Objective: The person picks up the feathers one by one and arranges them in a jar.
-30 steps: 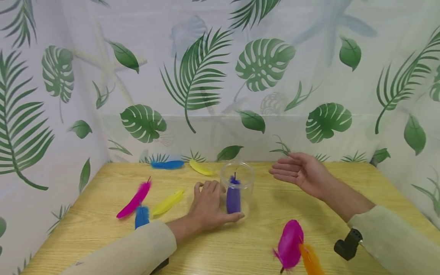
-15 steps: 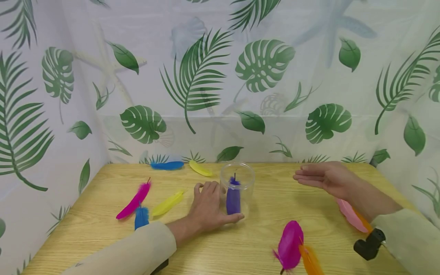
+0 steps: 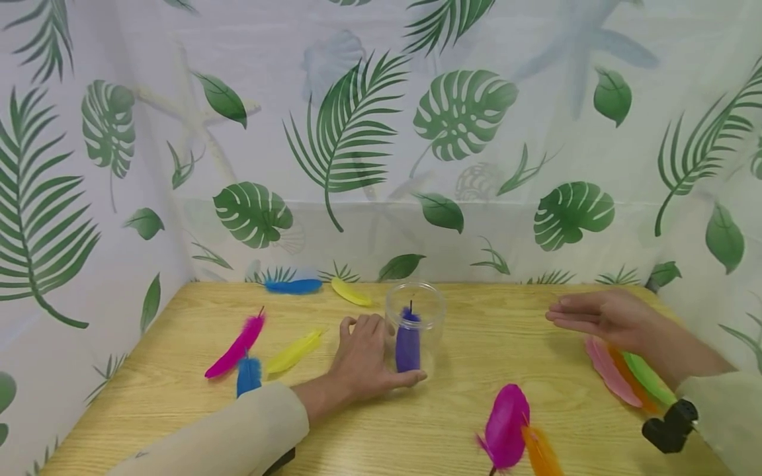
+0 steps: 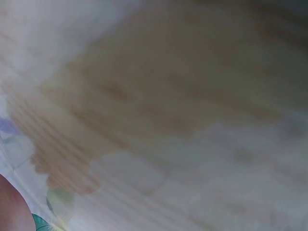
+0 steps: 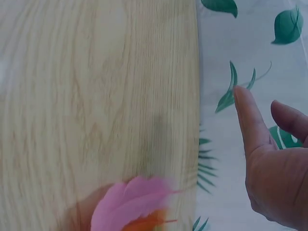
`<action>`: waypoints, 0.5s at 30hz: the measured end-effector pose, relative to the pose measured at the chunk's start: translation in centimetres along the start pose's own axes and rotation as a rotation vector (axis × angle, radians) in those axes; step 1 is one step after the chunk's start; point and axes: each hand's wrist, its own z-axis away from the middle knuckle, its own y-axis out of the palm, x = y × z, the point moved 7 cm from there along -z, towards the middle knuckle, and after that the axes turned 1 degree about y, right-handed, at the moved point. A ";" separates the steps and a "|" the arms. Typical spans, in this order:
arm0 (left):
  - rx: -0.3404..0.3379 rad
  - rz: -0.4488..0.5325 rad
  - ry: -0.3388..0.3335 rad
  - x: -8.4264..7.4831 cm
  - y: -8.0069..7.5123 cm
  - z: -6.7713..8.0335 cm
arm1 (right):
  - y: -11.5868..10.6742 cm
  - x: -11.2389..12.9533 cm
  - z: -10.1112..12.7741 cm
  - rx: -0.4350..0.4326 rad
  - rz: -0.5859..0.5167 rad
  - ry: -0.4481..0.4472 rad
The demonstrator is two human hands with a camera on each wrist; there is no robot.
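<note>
A clear plastic jar [image 3: 432,338] stands upright mid-table with a purple feather [image 3: 408,344] inside, quill end up. My left hand [image 3: 364,357] holds the jar from the left, thumb across its front and fingers bent at its side. To the right, my right hand [image 3: 616,317] hovers over the table with straight fingers and nothing in it. Just below that hand lie a pink feather [image 3: 613,373], an orange feather [image 3: 634,382] and a green feather [image 3: 650,378], partly covered by the forearm. The left wrist view is mostly blurred, with only a bit of skin [image 4: 12,207] at lower left.
On the left lie a magenta feather [image 3: 238,347], a blue feather [image 3: 248,377] and a yellow feather [image 3: 294,352]. Another blue feather [image 3: 294,286] and a yellow one [image 3: 351,291] lie along the back edge. In front right are a magenta feather [image 3: 506,423] and an orange feather [image 3: 542,453].
My right hand has moved right, away from the jar, and its palm has turned downward. Pink, orange and green feathers have come into view beneath it. The left hand stays at the jar.
</note>
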 end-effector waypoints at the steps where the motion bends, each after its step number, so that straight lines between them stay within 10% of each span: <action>1: 0.001 -0.002 -0.001 0.0 0.0 0.0 | -0.4 0.0 0.0 -0.005 -0.005 0.005; 15: -0.003 -0.016 0.003 -0.1 0.1 0.0 | -7.7 0.3 1.4 -0.096 -0.033 0.025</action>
